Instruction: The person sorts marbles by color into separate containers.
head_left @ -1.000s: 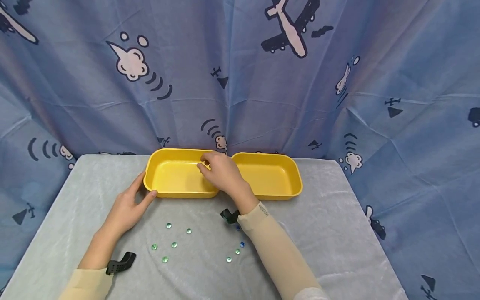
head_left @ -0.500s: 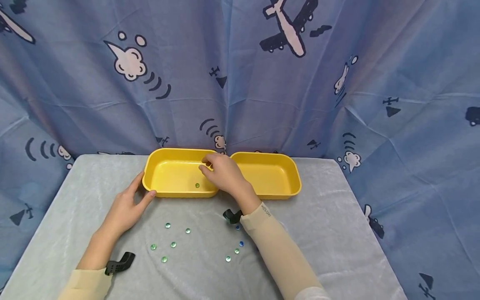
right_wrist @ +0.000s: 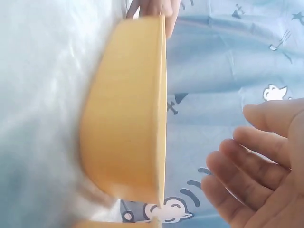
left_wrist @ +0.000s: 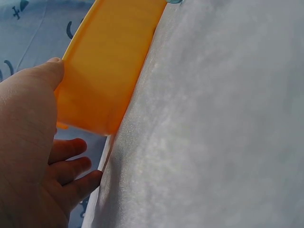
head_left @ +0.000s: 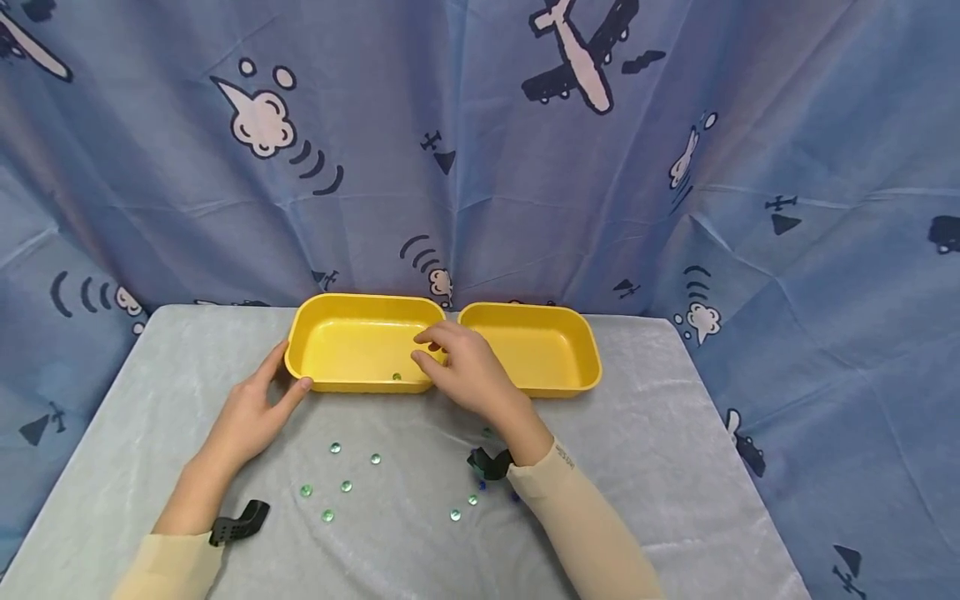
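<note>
My left hand holds the near left corner of the left yellow tray, thumb at the rim and index finger along its end. The other fingers of that hand are bent loosely below the tray in the left wrist view. One green glass bead lies inside this tray, near its front wall. Above the tray's right end is my right hand, fingers relaxed and apart. In the right wrist view nothing sits between the thumb and fingers of this hand.
A second yellow tray stands just right of the first. Several green glass beads are scattered on the grey cloth in front. Further beads, green and blue, lie near the right wrist. A blue printed curtain hangs behind.
A green bead has come to lie in the left tray, and has shifted slightly toward its front wall. My right hand has drawn back right and nearer. The left hand stays at the tray.
</note>
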`<state>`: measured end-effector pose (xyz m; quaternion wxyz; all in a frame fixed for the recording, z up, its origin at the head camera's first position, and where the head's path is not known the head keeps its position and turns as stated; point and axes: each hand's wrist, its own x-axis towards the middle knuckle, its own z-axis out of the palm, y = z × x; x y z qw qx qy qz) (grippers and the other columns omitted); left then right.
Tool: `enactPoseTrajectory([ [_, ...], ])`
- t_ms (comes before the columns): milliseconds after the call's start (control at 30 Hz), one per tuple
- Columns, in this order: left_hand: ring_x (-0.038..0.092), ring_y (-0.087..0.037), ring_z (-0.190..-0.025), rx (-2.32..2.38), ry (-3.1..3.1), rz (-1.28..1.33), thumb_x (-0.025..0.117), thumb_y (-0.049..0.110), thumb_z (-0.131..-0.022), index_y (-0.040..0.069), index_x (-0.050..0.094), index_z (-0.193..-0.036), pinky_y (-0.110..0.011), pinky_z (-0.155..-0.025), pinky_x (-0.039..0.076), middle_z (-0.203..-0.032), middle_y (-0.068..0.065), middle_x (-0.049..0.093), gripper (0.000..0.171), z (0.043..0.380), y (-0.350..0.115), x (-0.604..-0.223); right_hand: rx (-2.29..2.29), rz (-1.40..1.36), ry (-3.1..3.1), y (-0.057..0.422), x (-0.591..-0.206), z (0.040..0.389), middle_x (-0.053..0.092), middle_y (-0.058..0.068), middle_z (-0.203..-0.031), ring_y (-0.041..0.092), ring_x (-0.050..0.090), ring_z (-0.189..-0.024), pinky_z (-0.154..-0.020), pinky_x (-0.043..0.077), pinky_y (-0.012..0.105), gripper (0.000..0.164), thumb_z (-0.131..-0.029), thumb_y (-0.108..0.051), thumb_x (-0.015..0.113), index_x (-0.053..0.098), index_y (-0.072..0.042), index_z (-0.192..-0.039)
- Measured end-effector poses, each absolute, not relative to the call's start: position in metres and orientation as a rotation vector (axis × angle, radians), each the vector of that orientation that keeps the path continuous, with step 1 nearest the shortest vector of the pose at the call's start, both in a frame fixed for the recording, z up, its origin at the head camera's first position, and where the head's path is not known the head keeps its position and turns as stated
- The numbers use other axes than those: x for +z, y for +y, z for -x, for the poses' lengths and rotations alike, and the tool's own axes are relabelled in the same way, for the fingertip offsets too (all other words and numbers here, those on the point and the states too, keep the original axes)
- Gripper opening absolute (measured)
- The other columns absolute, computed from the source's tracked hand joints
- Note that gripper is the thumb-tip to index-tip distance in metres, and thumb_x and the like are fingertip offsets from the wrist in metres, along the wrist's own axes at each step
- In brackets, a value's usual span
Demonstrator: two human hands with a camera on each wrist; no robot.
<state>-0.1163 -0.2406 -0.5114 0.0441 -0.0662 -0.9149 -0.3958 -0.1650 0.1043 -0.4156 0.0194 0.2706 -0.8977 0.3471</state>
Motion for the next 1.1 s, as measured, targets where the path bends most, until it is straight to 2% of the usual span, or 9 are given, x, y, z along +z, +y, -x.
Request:
enactPoseTrajectory([
  [167, 0.048, -0.057, -0.145, -1.2, -2.781, 0.218, 0.066, 0.046, -0.111, 0.012, 0.024, -0.176, -0.076, -0.112, 0.041, -0.161, -0.032, 0.049, 0.084, 0.12, -0.242, -0.506, 1.239, -0.86, -2.729, 0.116, -0.423, 0.142, 0.074, 0.004, -0.118, 0.024, 0.07, -0.103, -0.089, 0.062, 0.051, 0.024, -0.105, -0.022, 0.077, 0.079, -0.007, -0.123],
  [333, 0.046, -0.056, -0.147, -1.203, -2.785, 0.223, 0.066, 0.047, -0.11, 0.012, 0.023, -0.176, -0.075, -0.113, 0.04, -0.164, -0.031, 0.046, 0.086, 0.123, -0.241, -0.504, 1.279, -0.815, -2.75, 0.132, -0.432, 0.122, 0.076, 0.006, -0.121, 0.029, 0.072, -0.11, -0.094, 0.062, 0.054, 0.024, -0.105, -0.02, 0.077, 0.079, -0.008, -0.125],
  [433, 0.045, -0.056, -0.148, -1.212, -2.783, 0.225, 0.066, 0.047, -0.111, 0.012, 0.023, -0.176, -0.075, -0.114, 0.04, -0.164, -0.031, 0.046, 0.086, 0.124, -0.24, -0.506, 1.273, -0.761, -2.791, 0.146, -0.437, 0.114, 0.077, 0.003, -0.124, 0.022, 0.072, -0.116, -0.097, 0.062, 0.05, 0.025, -0.104, -0.02, 0.078, 0.08, -0.011, -0.127],
  [533, 0.044, -0.055, -0.149, -1.222, -2.783, 0.224, 0.066, 0.048, -0.11, 0.013, 0.023, -0.176, -0.074, -0.115, 0.039, -0.166, -0.03, 0.045, 0.086, 0.125, -0.239, -0.507, 1.294, -0.729, -2.817, 0.161, -0.446, 0.109, 0.078, 0.005, -0.124, 0.021, 0.072, -0.115, -0.097, 0.062, 0.051, 0.026, -0.105, -0.02, 0.078, 0.08, -0.01, -0.128],
  [667, 0.043, -0.054, -0.151, -1.223, -2.794, 0.216, 0.065, 0.049, -0.11, 0.015, 0.023, -0.176, -0.073, -0.117, 0.038, -0.168, -0.027, 0.043, 0.086, 0.124, -0.239, -0.508, 1.368, -0.695, -2.827, 0.179, -0.459, 0.104, 0.078, 0.007, -0.124, 0.025, 0.073, -0.115, -0.1, 0.061, 0.053, 0.027, -0.104, -0.017, 0.078, 0.08, -0.004, -0.127],
  [867, 0.042, -0.055, -0.151, -1.229, -2.799, 0.211, 0.065, 0.049, -0.11, 0.016, 0.022, -0.177, -0.074, -0.117, 0.038, -0.168, -0.028, 0.042, 0.086, 0.123, -0.239, -0.509, 1.355, -0.599, -2.838, 0.198, -0.477, 0.101, 0.078, -0.001, -0.122, 0.021, 0.073, -0.119, -0.104, 0.059, 0.049, 0.024, -0.102, -0.012, 0.079, 0.081, -0.005, -0.125],
  [1100, 0.041, -0.054, -0.152, -1.236, -2.794, 0.209, 0.066, 0.048, -0.11, 0.016, 0.022, -0.177, -0.074, -0.117, 0.037, -0.169, -0.027, 0.042, 0.086, 0.12, -0.241, -0.51, 1.298, -0.585, -2.869, 0.209, -0.493, 0.097, 0.079, 0.0, -0.12, 0.022, 0.074, -0.116, -0.101, 0.06, 0.047, 0.021, -0.098, -0.006, 0.082, 0.083, -0.005, -0.119],
])
